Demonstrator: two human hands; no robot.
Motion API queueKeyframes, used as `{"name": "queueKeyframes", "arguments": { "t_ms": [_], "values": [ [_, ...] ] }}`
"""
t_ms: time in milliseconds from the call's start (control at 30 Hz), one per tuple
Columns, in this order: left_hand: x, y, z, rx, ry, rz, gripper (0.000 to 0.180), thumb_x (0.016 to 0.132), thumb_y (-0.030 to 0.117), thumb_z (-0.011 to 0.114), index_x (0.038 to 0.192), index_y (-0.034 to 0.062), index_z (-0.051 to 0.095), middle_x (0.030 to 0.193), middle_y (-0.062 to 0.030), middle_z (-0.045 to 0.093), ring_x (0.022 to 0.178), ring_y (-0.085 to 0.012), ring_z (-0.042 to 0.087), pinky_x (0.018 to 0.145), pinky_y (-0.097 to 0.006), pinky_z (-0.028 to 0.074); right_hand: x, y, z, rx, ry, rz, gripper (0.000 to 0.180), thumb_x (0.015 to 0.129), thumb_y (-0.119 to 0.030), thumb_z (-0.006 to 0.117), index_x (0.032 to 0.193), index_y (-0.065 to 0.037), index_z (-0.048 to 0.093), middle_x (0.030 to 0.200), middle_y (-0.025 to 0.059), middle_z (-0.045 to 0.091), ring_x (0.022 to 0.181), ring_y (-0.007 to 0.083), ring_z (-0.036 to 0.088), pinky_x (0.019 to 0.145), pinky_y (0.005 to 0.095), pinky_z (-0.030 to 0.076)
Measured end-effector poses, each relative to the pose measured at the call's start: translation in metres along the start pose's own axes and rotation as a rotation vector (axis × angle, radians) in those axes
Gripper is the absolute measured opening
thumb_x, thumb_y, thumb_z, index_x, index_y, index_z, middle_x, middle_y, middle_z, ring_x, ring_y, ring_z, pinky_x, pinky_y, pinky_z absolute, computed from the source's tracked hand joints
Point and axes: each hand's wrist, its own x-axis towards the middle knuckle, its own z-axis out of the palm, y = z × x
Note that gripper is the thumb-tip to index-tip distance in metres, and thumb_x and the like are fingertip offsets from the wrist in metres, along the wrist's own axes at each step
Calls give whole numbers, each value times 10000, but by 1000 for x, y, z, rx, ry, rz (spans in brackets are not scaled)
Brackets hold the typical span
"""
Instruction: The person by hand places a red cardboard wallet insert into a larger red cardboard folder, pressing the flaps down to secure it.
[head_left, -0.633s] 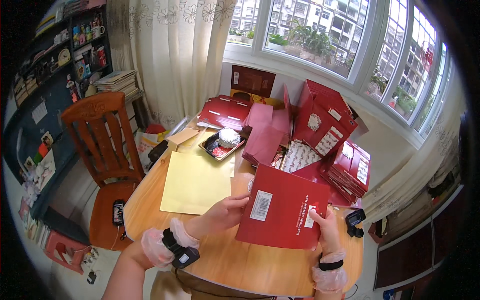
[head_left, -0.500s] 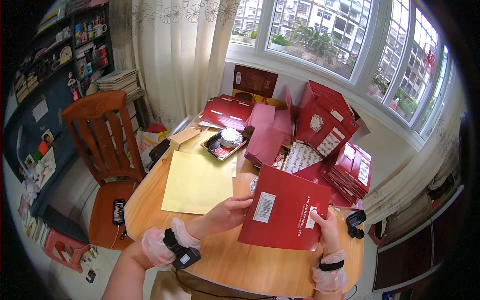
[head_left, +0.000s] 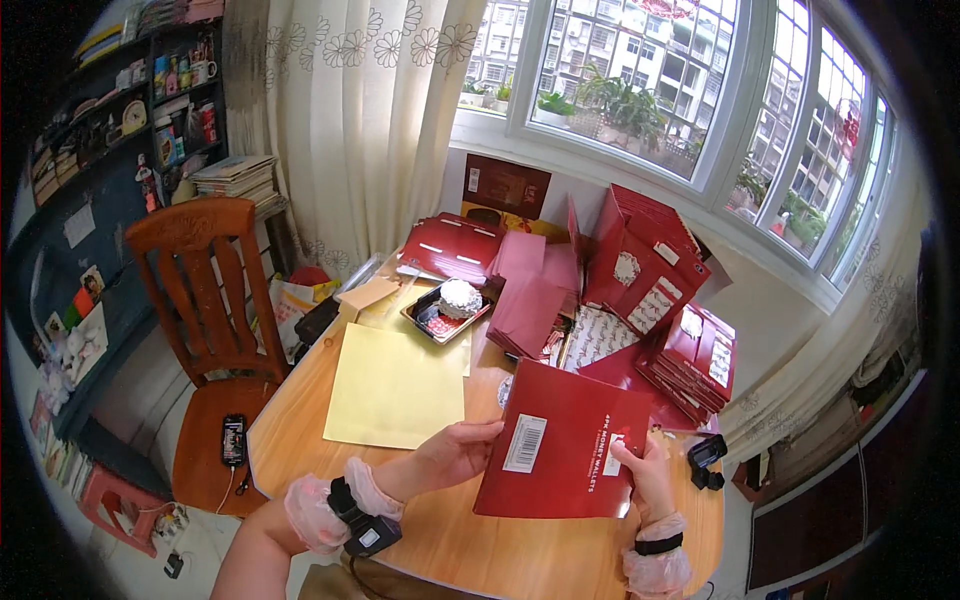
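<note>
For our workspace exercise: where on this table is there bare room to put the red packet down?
Bare wood table shows left of the yellow sheet, and along the near edge below the red packet and both hands. The far right side is crowded with red boxes and a tray.

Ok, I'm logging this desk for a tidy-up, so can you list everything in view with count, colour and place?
flat red package: one, dark red with a white label, held up over the near table edge
yellow paper sheet: one, pale yellow, flat on the table's left half
black tray: one, holding a foil-wrapped lump, mid-table
red boxes: many, red, piled along the far and right side
wooden table: one, light wood
wooden chair: one, reddish brown, left of the table
phone: one, black, on the chair seat
bookshelf: one, dark, far left
left hand: grips the package's left edge
right hand: grips its right edge
</note>
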Motion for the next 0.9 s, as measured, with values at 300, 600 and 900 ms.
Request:
{"name": "queueKeyframes", "arguments": {
  "t_ms": [300, 600, 900],
  "values": [
    [4, -5, -7, -45, 37, 42, 406, 1054, 320, 426, 1304, 28, 558, 1256, -77, 653, 1144, -197, 621, 1042, -393, 455, 4, 4, -8, -22, -40, 1, 316, 888, -55, 708, 1182, -9, 602, 1081, 66, 693, 912, 136, 674, 816, 297, 555],
    [-1, 6, 5, 388, 140, 228, 357, 1014, 146, 522, 1328, -18, 572, 1195, -111, 677, 1024, -167, 677, 928, -319, 542, 1, 2, -4, 13, 7, -43, 303, 906, -54, 680, 1192, -6, 594, 1085, 78, 698, 911, 147, 695, 790, 302, 582],
    [5, 0, -4, 663, 280, 392, 386, 1012, 97, 540, 1359, -70, 524, 1138, -96, 681, 964, -121, 662, 870, -284, 569, -2, -3, 2, -39, 68, -37, 307, 881, -81, 726, 1168, -71, 618, 926, -36, 677, 696, 21, 584, 571, 184, 413]
  ]
}}
